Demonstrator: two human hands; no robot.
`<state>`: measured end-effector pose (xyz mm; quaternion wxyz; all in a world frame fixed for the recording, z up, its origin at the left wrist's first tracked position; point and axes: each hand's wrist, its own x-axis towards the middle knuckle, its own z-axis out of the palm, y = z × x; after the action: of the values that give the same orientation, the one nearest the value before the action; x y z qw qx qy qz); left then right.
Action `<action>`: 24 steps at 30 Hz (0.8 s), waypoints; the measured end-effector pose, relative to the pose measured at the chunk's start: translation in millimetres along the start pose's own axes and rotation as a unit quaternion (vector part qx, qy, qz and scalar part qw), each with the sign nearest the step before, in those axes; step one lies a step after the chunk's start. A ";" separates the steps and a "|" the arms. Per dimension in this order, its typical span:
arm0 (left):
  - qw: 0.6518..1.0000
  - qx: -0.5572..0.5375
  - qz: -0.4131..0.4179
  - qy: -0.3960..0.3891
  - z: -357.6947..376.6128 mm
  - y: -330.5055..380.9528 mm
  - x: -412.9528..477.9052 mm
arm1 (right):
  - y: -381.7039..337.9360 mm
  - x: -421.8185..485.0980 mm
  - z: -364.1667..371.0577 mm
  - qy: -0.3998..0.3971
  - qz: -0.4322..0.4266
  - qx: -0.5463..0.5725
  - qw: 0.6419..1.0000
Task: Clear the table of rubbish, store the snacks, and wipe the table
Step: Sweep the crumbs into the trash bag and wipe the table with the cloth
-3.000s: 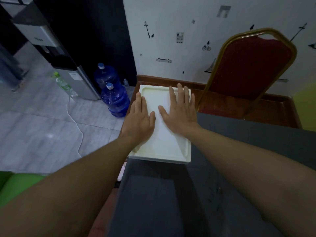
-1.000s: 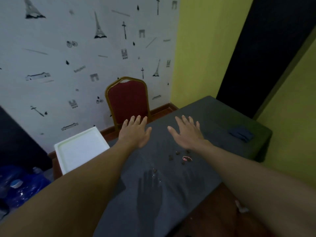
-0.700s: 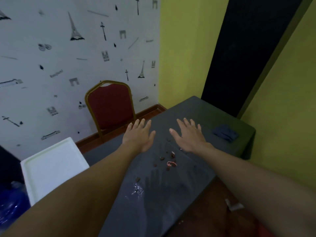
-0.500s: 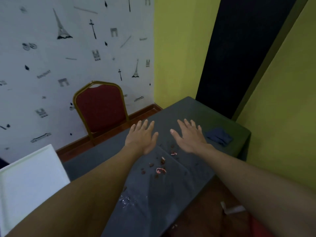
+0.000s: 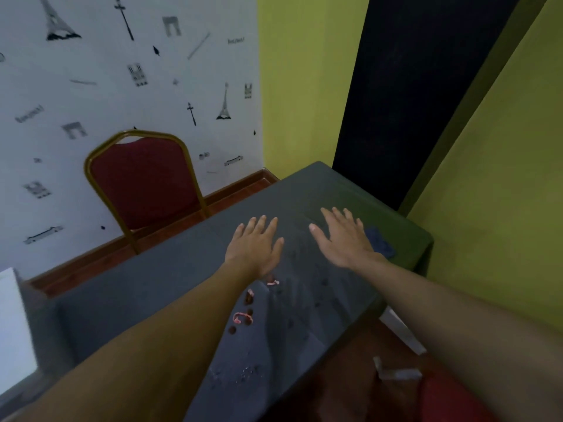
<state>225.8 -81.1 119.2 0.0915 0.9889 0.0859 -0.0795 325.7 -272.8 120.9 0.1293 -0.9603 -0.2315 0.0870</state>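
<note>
A dark grey table (image 5: 170, 269) fills the middle of the view. Small brown crumbs (image 5: 249, 296) and pink wrapper scraps (image 5: 240, 317) lie scattered near its middle, partly beside my left forearm. A folded dark blue cloth (image 5: 380, 243) rests near the table's far right corner. My left hand (image 5: 257, 245) hovers flat with fingers spread, just beyond the crumbs. Holding nothing, my right hand (image 5: 342, 237) is stretched out with fingers apart, its edge right next to the blue cloth. A wet smear (image 5: 243, 373) shows on the near part of the table.
A red chair with a gold frame (image 5: 143, 181) stands behind the table against the patterned wall. A white tray (image 5: 13, 330) shows at the left edge. Yellow-green walls and a dark panel close off the right side. A red seat (image 5: 451, 400) is at lower right.
The view has swung right from the white tray to the table. Both open hands have moved forward past the crumbs, the right one reaching the blue cloth.
</note>
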 end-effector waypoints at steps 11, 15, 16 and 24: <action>1.000 0.016 0.022 -0.010 -6.2 9.7 50.9 | 27.5 25.6 -1.9 0.008 0.038 0.019 0.999; 0.999 0.015 0.039 -0.021 -2.5 12.8 69.3 | 38.3 30.5 -0.8 0.013 0.066 0.019 0.998; 0.999 0.014 0.041 -0.026 0.0 14.4 74.2 | 41.9 31.7 0.7 0.014 0.072 0.020 0.997; 0.993 -0.024 0.030 -0.108 44.9 33.6 94.9 | 81.0 45.2 24.4 -0.023 0.086 0.023 0.996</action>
<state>317.9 -107.6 64.8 0.1261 0.9741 0.0479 -0.1814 394.0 -316.2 69.5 0.1376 -0.9712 -0.1491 0.1251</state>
